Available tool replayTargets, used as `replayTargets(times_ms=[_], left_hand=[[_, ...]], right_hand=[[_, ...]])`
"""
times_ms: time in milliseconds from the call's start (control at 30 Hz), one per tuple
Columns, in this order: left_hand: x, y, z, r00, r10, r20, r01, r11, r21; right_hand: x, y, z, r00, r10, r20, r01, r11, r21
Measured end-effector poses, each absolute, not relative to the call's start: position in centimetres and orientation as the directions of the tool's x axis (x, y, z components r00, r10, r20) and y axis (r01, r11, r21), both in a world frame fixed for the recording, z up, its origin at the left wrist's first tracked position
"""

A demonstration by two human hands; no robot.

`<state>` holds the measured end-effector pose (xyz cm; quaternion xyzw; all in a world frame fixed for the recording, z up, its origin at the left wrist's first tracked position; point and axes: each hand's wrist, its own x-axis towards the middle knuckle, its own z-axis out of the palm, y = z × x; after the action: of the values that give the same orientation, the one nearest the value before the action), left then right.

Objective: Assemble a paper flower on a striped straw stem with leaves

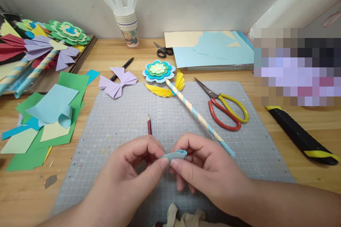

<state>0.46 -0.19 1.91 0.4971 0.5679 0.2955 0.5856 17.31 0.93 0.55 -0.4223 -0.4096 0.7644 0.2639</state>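
Note:
Between my left hand (138,170) and my right hand (205,166) is a small folded piece of light blue paper (176,155). Both thumbs and forefingers pinch it, side by side, above the grey cutting mat (106,124). Just beyond my left hand lies a dark red pencil (149,126). Farther off rests a paper flower (159,71) in blue and green layers, on a stick (195,113) striped blue and cream with yellow pleated leaves (160,90). A purple paper bow (118,82) lies left of the flower, partly over a black pen (129,64).
Scissors (226,108) with red and yellow handles lie right of the stick. Paper scraps (55,103) are heaped at left, below finished paper flowers (68,32). Paper cups (128,30) hold clear sticks at the back, near small black scissors (163,50). A black-and-yellow tool (301,134) lies at right.

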Motion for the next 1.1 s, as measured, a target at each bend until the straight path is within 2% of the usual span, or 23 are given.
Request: replayTargets(times_ms=[233, 433, 667, 833, 1100], left_hand=[[0.52, 0.1, 1.92, 0.179, 0.947, -0.268, 0.258, 0.218, 0.941], [0.6, 0.24, 2.09, 0.154, 0.966, -0.208, 0.266, 0.163, 0.95], [0.34, -0.14, 1.93, 0.151, 0.967, -0.207, 0.295, 0.156, 0.943], [0.32, -0.11, 1.95, 0.148, 0.962, -0.231, 0.286, 0.182, 0.941], [0.31, 0.12, 2.01, 0.118, 0.961, -0.252, 0.252, 0.216, 0.943]], right_hand=[[17.28, 1.0, 0.22, -0.444, 0.746, -0.496, -0.078, -0.583, -0.809], [17.33, 1.24, -0.04, -0.399, 0.852, -0.34, -0.222, -0.449, -0.865], [17.76, 1.3, 0.08, -0.395, 0.863, -0.315, -0.228, -0.424, -0.877], [18.04, 1.2, 0.16, -0.422, 0.869, -0.257, -0.133, -0.34, -0.931], [17.69, 0.67, 0.07, -0.468, 0.788, -0.4, -0.079, -0.489, -0.869]])
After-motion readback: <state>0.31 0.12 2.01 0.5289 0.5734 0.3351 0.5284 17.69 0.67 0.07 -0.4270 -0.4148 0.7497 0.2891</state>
